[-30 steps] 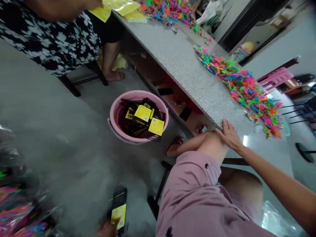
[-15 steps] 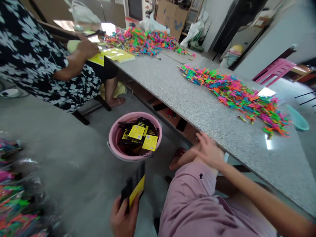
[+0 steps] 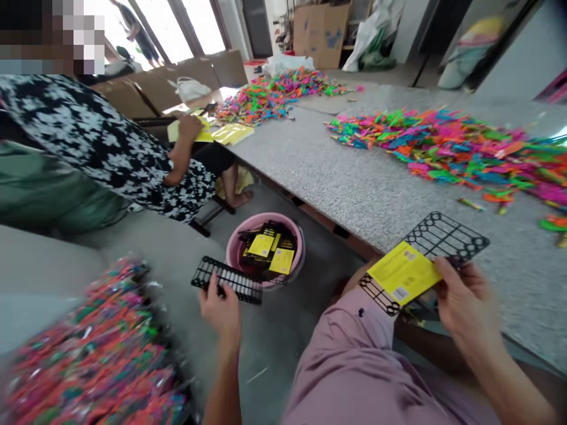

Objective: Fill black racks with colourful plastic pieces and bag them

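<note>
My left hand (image 3: 224, 313) is closed around black plastic lattice racks (image 3: 201, 273), held above the floor just left of the pink bucket. Whether it is one rack or a few stacked is unclear. In my right hand (image 3: 472, 301) a similar black lattice rack (image 3: 452, 236) is pinched at its near edge, over my lap and the table's edge. A yellow printed card (image 3: 403, 273) with a barcode wraps its middle. More black racks with yellow cards (image 3: 263, 245) lie in the pink bucket (image 3: 300, 245) on the floor between my hands.
The grey speckled table (image 3: 345, 195) bears a long heap of bright plastic pieces (image 3: 434, 139) and a farther heap (image 3: 274, 91). At the left, a co-worker in a floral garment (image 3: 110, 153) handles yellow cards (image 3: 201, 131). Bagged colourful pieces (image 3: 101, 354) lie at lower left.
My right hand has left my knee and now holds a carded rack. My left hand, with black racks, has risen beside the bucket. The view has tilted up and shifted left.
</note>
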The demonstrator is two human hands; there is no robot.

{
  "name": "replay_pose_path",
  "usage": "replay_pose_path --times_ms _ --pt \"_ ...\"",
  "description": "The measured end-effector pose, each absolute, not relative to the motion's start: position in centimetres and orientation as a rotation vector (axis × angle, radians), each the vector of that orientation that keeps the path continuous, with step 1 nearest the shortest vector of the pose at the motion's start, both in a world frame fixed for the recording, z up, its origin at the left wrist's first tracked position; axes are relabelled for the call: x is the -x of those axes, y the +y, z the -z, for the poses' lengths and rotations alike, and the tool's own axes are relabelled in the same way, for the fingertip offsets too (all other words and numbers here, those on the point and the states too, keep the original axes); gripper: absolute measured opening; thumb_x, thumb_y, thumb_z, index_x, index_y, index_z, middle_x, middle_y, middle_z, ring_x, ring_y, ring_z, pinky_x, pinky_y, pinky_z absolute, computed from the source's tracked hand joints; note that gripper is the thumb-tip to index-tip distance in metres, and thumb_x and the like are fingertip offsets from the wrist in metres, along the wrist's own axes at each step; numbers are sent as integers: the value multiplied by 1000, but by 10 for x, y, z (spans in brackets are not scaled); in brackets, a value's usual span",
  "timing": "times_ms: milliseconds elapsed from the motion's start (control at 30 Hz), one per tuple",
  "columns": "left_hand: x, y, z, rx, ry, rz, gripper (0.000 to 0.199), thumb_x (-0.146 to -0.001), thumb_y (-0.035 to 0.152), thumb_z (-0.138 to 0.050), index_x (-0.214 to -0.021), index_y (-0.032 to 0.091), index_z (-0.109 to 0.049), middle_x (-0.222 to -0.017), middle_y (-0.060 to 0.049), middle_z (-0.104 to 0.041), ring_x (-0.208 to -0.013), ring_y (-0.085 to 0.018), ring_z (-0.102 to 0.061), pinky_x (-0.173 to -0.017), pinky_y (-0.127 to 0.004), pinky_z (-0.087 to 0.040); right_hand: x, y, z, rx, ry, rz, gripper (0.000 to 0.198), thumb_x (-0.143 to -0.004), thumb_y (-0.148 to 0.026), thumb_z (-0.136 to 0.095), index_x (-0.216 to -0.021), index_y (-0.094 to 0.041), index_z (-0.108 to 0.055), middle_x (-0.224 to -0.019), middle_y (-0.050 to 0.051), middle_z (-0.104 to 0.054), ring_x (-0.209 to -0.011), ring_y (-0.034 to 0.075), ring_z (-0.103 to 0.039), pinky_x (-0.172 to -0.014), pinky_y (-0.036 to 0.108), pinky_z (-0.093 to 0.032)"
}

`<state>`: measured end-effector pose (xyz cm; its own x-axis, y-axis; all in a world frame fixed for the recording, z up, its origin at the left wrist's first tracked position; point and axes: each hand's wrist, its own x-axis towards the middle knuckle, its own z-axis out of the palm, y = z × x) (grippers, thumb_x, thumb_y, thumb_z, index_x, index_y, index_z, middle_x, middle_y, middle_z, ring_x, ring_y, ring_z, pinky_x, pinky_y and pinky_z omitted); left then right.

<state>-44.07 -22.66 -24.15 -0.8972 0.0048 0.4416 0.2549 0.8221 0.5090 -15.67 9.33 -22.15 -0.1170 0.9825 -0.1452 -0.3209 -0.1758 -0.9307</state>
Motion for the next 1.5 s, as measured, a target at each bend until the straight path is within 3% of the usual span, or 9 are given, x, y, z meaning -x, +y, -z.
replay_pose_path --times_ms 167,333,633,733,800,933,1033,1133,1500 --pt "495 -233 234 -2 -2568 555 56 -90 18 -47 -147 15 -42 -120 -17 -56 -114 -32 -56 -100 -47 -45 148 74 245 1070 -1040 -1642 25 -67 -36 -83 -79 -22 -66 -75 -4 -65 -63 11 -60 -55 20 -54" --pt "524 -205 258 -91 -2688 410 65 -92 17 -48 -152 11 -25 -125 -21 -54 -107 -28 -61 -91 -42 -52 136 63 254 1116 -1032 -1732 28 -66 -39 -84 -84 -25 -67 -79 -4 -68 -68 12 -63 -60 19 -57" --pt "464 -156 326 -75 -3018 152 51 -95 48 -54 -135 17 -48 -114 -10 -63 -90 -20 -65 -79 -40 -56 130 67 260 1111 -985 -1731 31 -65 -37 -85 -83 -20 -66 -83 1 -71 -70 15 -66 -62 23 -57" --pt "443 -145 323 128 -3085 80 63 -101 45 -39 -150 8 -26 -97 -14 -67 -79 -25 -67 -72 -43 -54 133 80 248 1027 -923 -1716 31 -67 -38 -84 -85 -20 -67 -81 1 -70 -69 15 -65 -62 25 -57" --pt "436 -137 317 332 -3068 32 71 -101 45 -30 -153 0 -11 -101 -22 -65 -90 -33 -67 -75 -48 -51 133 91 239 981 -895 -1693 31 -69 -39 -83 -87 -21 -66 -79 0 -69 -68 14 -64 -62 24 -55" --pt "431 -113 314 817 -3045 -86 73 -91 50 -55 -148 7 -34 -126 -24 -56 -117 -36 -56 -93 -45 -46 127 101 229 958 -904 -1621 31 -69 -41 -83 -84 -21 -66 -78 -1 -69 -68 13 -62 -62 24 -53" --pt "435 -105 309 914 -3103 -211 51 -92 39 -60 -136 14 -49 -126 -15 -58 -108 -26 -61 -90 -41 -51 117 95 234 968 -948 -1650 31 -69 -41 -83 -85 -21 -66 -79 0 -69 -68 14 -62 -62 24 -53" --pt "445 -111 286 884 -3159 -349 38 -96 36 -57 -129 17 -53 -118 -9 -62 -96 -20 -64 -82 -40 -56 106 88 242 1005 -949 -1671 32 -68 -40 -83 -84 -19 -65 -77 1 -69 -66 14 -62 -59 24 -54" --pt "478 -112 202 1014 -3174 -745 33 -94 35 -59 -122 16 -58 -119 -9 -62 -104 -22 -63 -90 -45 -54 108 89 246 1054 -944 -1732 31 -67 -38 -84 -82 -19 -65 -79 1 -69 -67 14 -62 -59 23 -53"
